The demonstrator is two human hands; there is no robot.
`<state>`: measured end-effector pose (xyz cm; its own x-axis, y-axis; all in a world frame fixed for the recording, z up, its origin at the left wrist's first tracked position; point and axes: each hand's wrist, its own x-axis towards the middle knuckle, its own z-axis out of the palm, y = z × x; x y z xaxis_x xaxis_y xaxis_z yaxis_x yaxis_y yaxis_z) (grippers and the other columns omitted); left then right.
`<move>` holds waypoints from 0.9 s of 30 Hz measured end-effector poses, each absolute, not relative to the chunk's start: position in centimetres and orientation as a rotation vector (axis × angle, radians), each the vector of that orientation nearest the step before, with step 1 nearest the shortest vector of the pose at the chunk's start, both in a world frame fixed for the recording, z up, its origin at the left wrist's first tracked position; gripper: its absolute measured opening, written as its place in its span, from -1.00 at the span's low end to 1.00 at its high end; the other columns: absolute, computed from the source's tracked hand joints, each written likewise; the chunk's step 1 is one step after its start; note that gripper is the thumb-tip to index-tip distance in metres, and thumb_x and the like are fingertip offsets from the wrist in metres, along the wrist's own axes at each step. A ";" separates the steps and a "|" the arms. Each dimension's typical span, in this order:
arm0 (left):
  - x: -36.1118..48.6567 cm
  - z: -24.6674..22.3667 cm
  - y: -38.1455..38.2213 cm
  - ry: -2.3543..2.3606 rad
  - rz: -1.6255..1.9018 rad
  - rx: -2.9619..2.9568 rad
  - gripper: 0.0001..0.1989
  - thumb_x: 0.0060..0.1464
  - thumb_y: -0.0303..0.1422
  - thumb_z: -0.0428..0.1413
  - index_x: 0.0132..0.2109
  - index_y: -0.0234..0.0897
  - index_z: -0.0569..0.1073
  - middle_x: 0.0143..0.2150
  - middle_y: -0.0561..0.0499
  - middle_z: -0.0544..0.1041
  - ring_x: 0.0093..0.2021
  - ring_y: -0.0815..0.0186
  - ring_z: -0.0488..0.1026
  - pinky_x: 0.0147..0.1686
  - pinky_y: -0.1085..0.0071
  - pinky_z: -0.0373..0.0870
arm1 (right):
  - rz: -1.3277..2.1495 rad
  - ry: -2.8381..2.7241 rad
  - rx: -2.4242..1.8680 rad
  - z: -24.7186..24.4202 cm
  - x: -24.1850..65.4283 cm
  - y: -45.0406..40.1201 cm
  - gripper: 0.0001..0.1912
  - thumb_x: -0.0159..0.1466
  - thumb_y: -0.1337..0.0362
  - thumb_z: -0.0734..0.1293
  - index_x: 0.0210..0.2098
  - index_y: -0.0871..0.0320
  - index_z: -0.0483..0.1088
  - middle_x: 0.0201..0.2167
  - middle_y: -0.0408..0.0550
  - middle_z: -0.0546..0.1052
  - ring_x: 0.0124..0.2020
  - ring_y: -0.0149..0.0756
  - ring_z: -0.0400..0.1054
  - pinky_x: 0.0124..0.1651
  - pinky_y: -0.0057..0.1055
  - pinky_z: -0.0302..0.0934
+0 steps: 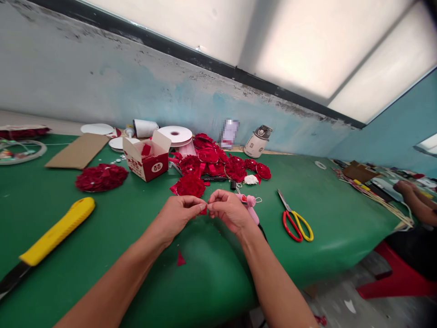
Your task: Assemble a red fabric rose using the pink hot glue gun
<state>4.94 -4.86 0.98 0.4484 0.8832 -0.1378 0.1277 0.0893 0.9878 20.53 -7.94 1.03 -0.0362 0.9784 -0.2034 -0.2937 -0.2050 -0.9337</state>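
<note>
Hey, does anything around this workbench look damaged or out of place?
Yes. The wall is blotchy, with dark, worn patches beneath the window; a loose red scrap lies alone, apart from the red flowers.

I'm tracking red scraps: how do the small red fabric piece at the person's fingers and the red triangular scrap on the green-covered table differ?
The small red fabric piece is held where the left hand and right hand meet, while the red triangular scrap lies loose on the green-covered table. Fingers partly hide the piece; the scrap shows its whole outline. Both are red and small.
</note>
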 end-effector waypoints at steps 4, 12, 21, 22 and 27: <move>5.0 0.7 -4.8 1.026 0.706 1.445 -0.78 -0.13 -0.22 0.16 -0.41 -0.30 0.57 -0.48 0.00 0.53 -0.44 0.30 0.35 -0.40 0.41 0.23 | 1.431 -0.940 -1.191 0.8 20.6 -7.9 -0.86 -0.14 0.46 0.33 -0.57 0.19 0.30 -0.66 -0.27 0.33 -0.66 -0.51 0.17 -0.55 -0.50 0.04; 5.0 0.4 -4.5 1.073 0.627 1.654 -0.78 -0.12 -0.23 0.10 -0.44 -0.31 0.52 -0.56 0.07 0.45 -0.54 0.36 0.26 -0.51 0.45 0.14 | 1.297 -1.196 -1.297 0.9 20.3 -7.4 -0.83 -0.15 0.51 0.28 -0.53 0.18 0.32 -0.66 -0.30 0.27 -0.62 -0.51 0.13 -0.57 -0.54 0.02; 5.2 0.7 -4.9 0.917 0.699 1.371 -0.85 -0.09 -0.27 0.15 -0.45 -0.28 0.49 -0.54 0.07 0.41 -0.49 0.37 0.29 -0.45 0.46 0.20 | 1.209 -0.941 -0.942 1.7 21.7 -7.3 -0.83 -0.06 0.44 0.38 -0.44 0.17 0.38 -0.46 -0.20 0.39 -0.47 -0.46 0.27 -0.35 -0.47 0.17; 5.1 0.8 -4.9 0.896 0.749 1.293 -0.84 -0.09 -0.26 0.17 -0.41 -0.28 0.51 -0.49 0.05 0.44 -0.45 0.36 0.31 -0.40 0.46 0.23 | 1.179 -0.880 -0.944 1.5 21.6 -7.4 -0.86 -0.04 0.42 0.39 -0.45 0.17 0.38 -0.49 -0.21 0.38 -0.49 -0.46 0.27 -0.36 -0.47 0.17; 5.1 0.7 -4.7 0.879 0.999 0.946 -0.79 -0.16 -0.30 0.26 -0.32 -0.30 0.56 -0.31 -0.02 0.52 -0.35 0.38 0.36 -0.31 0.46 0.28 | 1.235 -0.865 -1.070 0.1 19.0 -7.9 -0.86 0.08 0.26 0.38 -0.38 0.20 0.44 -0.44 -0.09 0.45 -0.38 -0.34 0.34 -0.33 -0.41 0.22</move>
<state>5.07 -4.68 0.66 0.2953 0.9418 -0.1607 -0.2793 0.2460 0.9282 18.97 -7.92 0.10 0.1524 0.9874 -0.0429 -0.2971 0.0044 -0.9548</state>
